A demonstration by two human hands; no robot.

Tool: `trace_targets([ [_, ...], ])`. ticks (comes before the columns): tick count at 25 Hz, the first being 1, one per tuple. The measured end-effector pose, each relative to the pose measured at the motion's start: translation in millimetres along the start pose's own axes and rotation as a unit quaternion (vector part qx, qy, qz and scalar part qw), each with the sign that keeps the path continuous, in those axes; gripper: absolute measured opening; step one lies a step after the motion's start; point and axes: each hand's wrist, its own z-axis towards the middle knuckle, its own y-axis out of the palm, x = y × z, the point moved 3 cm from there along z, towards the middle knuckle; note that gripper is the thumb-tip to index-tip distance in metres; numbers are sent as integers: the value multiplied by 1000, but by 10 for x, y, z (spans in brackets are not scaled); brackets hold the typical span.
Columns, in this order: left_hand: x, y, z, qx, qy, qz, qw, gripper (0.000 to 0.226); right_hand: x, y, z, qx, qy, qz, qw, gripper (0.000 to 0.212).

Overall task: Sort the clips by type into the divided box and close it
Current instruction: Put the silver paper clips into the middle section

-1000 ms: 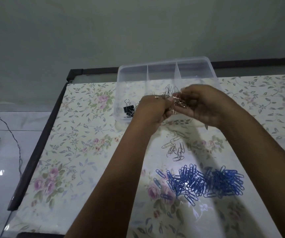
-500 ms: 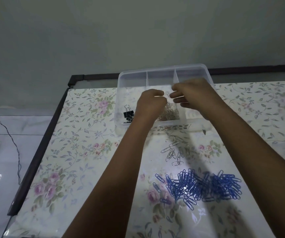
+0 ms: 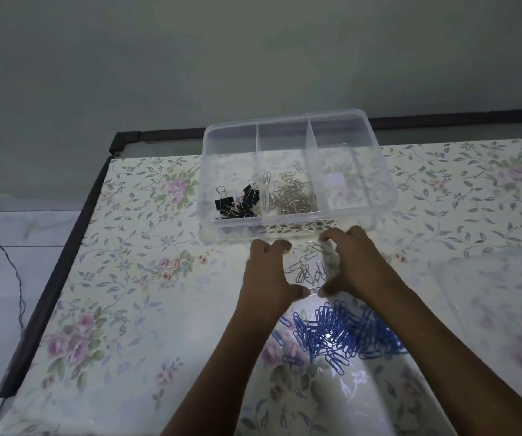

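Observation:
A clear divided box (image 3: 382, 171) stands open at the table's far side. Its left compartment holds black binder clips (image 3: 237, 201). Its middle compartment holds a heap of silver paper clips (image 3: 294, 196). The right compartment shows no clips. In front of the box lie a few loose silver paper clips (image 3: 308, 269). My left hand (image 3: 269, 275) and my right hand (image 3: 352, 265) cup around them from either side, fingers apart, resting on the table. A pile of blue paper clips (image 3: 341, 333) lies nearer to me, partly under my right forearm.
The table carries a floral cover under a glossy sheet (image 3: 146, 278), with a dark frame edge (image 3: 74, 237) at the left. A clear lid (image 3: 498, 309) lies at the right. A thin cable (image 3: 8, 253) hangs beyond the left edge over a white tiled floor.
Both hands were over the box's middle compartment with silver clips; the clips now lie in it, and the hands have come back toward me to the loose silver clips on the table.

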Motion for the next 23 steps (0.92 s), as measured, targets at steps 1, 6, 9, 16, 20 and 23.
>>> trace_targets([
  [1, -10, 66, 19, 8, 15, 13, 1000, 68, -10, 20, 35, 2, -7, 7, 1000, 85],
  [6, -3, 149, 97, 102, 44, 6, 994, 36, -44, 77, 183, 51, -64, 40, 996, 52],
  [9, -10, 203, 99, 98, 33, 10, 995, 24, -58, 75, 163, 52, -84, 39, 994, 35],
  [16, 98, 243, 113, 48, 3, 109, 993, 25, -111, 153, 164, 19, -123, -40, 991, 16],
  [20, 154, 231, 74, 55, 10, 102, 993, 22, -80, 147, 168, 47, -94, 9, 994, 10],
  [23, 139, 201, 78, 62, 5, 44, 997, 18, -52, 100, 161, 41, -65, 75, 994, 11],
])
